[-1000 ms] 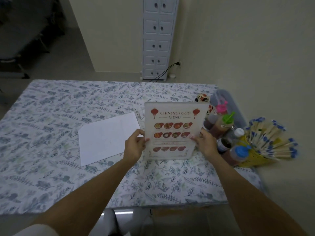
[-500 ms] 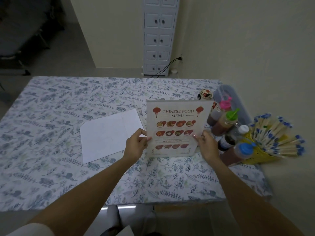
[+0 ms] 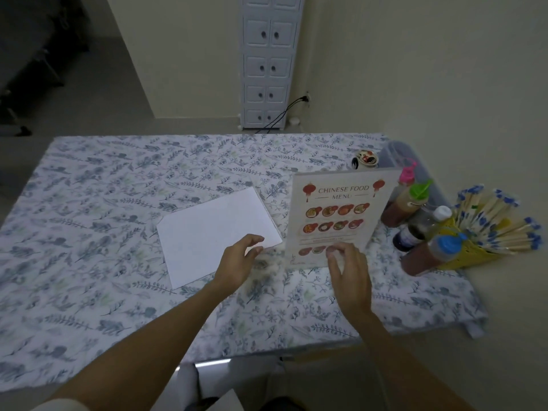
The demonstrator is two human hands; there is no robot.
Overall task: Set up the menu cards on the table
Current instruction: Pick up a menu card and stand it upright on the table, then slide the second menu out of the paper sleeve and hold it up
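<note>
Across the counter (image 3: 89, 232), draped in a leaf-print cloth, the biggest change is that both hands have let go: a second ago they pinched the printed menu card (image 3: 341, 221) by its two side edges, and now it stands upright by itself on the right half of the counter, its picture side facing the person. That reads as one card placed. It looks slightly tilted back, so a small nudge could topple it.

Just left of it lies a white card (image 3: 216, 235), flat and blank side up, in the same spot as before; I judge it to be the next menu card to raise.

Behind and right of the standing card, a clear plastic bin (image 3: 415, 155) sits at the counter's far right edge; what it holds is hidden. A yellow basket (image 3: 471, 256) near the right corner holds a fan of wrapped chopsticks (image 3: 498, 221) with blue-patterned tips. Sauce bottles (image 3: 427, 253) crowd between the basket and the card, close enough to be knocked.

The left hand (image 3: 240, 262) hovers over the white card's near corner, loosely spread and holding nothing. The right hand (image 3: 350, 271) is blurred, spread and empty, in front of the standing card's lower edge.
</note>
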